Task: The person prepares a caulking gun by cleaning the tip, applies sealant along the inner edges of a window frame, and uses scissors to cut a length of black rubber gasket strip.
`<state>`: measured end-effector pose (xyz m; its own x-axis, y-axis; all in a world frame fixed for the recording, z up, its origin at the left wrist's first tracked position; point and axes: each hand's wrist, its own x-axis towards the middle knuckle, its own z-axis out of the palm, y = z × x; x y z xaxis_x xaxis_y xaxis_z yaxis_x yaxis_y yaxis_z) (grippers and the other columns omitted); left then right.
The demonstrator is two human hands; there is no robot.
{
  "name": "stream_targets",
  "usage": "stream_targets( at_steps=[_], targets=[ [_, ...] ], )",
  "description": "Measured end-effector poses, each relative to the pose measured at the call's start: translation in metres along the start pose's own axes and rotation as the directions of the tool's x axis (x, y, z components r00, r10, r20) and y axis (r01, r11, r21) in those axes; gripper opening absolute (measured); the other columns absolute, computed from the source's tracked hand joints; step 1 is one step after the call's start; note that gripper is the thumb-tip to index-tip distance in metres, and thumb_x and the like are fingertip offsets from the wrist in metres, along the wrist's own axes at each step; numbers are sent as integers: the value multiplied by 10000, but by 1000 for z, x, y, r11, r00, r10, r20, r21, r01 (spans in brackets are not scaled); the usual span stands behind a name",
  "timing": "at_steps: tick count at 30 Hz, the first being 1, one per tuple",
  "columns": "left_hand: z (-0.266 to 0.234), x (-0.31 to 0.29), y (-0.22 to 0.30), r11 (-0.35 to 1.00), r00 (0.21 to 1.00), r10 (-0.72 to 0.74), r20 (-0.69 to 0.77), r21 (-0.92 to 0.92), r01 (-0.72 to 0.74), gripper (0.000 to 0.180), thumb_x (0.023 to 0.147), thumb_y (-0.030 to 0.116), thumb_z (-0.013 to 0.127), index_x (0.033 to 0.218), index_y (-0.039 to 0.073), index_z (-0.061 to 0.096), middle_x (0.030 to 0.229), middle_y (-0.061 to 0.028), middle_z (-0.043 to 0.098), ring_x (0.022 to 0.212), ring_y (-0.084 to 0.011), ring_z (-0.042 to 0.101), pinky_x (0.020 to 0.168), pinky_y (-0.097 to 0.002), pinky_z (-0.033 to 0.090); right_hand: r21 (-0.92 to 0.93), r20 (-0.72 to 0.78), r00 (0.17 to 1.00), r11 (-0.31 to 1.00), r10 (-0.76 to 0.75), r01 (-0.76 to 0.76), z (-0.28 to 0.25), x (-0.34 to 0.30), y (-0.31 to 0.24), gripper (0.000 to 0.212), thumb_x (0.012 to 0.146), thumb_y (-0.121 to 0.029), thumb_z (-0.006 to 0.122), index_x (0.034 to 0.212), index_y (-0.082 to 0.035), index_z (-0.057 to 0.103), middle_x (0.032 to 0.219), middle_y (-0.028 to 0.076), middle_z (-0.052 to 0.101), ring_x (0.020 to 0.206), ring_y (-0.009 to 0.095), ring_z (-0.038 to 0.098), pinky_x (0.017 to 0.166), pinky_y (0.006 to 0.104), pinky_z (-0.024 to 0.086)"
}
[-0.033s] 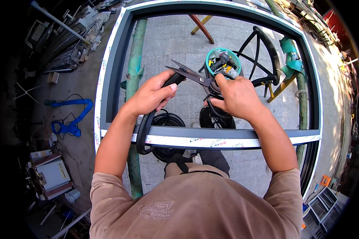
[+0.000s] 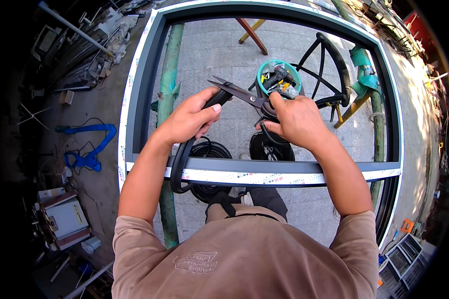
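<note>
My left hand [image 2: 197, 117] is closed around a thick black rubber strip [image 2: 178, 169], which loops down over the front rail of a grey window frame [image 2: 284, 168]. The strip's end pokes up past my fingers. My right hand [image 2: 303, 122] grips the handles of dark metal scissors [image 2: 243, 95]. Their blades lie across the strip's end just above my left fingers, nearly closed, with the tips a little apart. Whether the strip is cut through, I cannot tell. Both hands are raised above the frame's opening.
The frame rests on green-wrapped supports [image 2: 169, 65]. Inside its opening stand a teal-rimmed bucket [image 2: 299, 79] with a drill and a black curved-bar stand [image 2: 341, 65]. Coiled black strip [image 2: 219, 149] lies on the paving below. A blue strap [image 2: 102, 137] and scrap pieces lie at left.
The scissor blades have come closer together on the strip's end. Both arms and the strip stay in nearly the same place.
</note>
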<state>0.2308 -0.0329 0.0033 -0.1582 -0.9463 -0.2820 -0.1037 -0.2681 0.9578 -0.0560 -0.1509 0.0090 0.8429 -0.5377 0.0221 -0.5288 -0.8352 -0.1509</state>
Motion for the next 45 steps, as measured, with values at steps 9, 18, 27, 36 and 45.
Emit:
stream_targets(
  at_steps=[9, 18, 27, 36, 45],
  targets=[
    [0, 1, 8, 999, 998, 38, -43, -9, -38, 417, 1144, 299, 547, 1451, 17, 531, 818, 5, 528, 514, -56, 472, 475, -246, 413, 190, -94, 977, 967, 190, -169, 4, 11, 12, 563, 924, -491, 834, 1129, -27, 589, 797, 206, 738, 782, 451, 742, 713, 556, 558],
    [3, -1, 4, 983, 986, 155, -67, -93, -161, 675, 1173, 593, 372, 1485, 13, 518, 796, -18, 523, 474, -64, 436, 470, -222, 384, 304, -71, 970, 931, 232, -200, -2, 12, 7, 611, 933, -529, 823, 1150, -3, 600, 810, 240, 734, 796, 488, 734, 719, 561, 556],
    [40, -48, 11, 938, 906, 211, -368, -185, -293, 737, 1159, 624, 354, 1494, -20, 479, 796, -27, 507, 507, -71, 456, 488, -233, 415, 432, -121, 984, 899, 128, -64, -5, 9, -1, 662, 917, -575, 831, 1117, 11, 597, 797, 252, 722, 794, 505, 732, 722, 554, 554],
    [98, -97, -6, 966, 764, 178, -620, -37, -256, 583, 1201, 497, 398, 1416, -13, 582, 838, -14, 584, 642, -67, 504, 606, -239, 436, 437, -188, 963, 862, -192, 258, -19, -11, -25, 665, 796, -461, 936, 1192, -29, 622, 874, 173, 739, 824, 378, 701, 803, 449, 465],
    [121, -125, -32, 989, 625, 125, -771, 44, -144, 494, 1112, 306, 694, 1488, 1, 597, 850, 43, 624, 674, -34, 514, 588, -236, 409, 366, -178, 902, 825, -392, 431, -10, -22, -36, 634, 782, -472, 912, 1130, -62, 576, 866, 104, 708, 867, 327, 719, 804, 442, 430]
  ],
)
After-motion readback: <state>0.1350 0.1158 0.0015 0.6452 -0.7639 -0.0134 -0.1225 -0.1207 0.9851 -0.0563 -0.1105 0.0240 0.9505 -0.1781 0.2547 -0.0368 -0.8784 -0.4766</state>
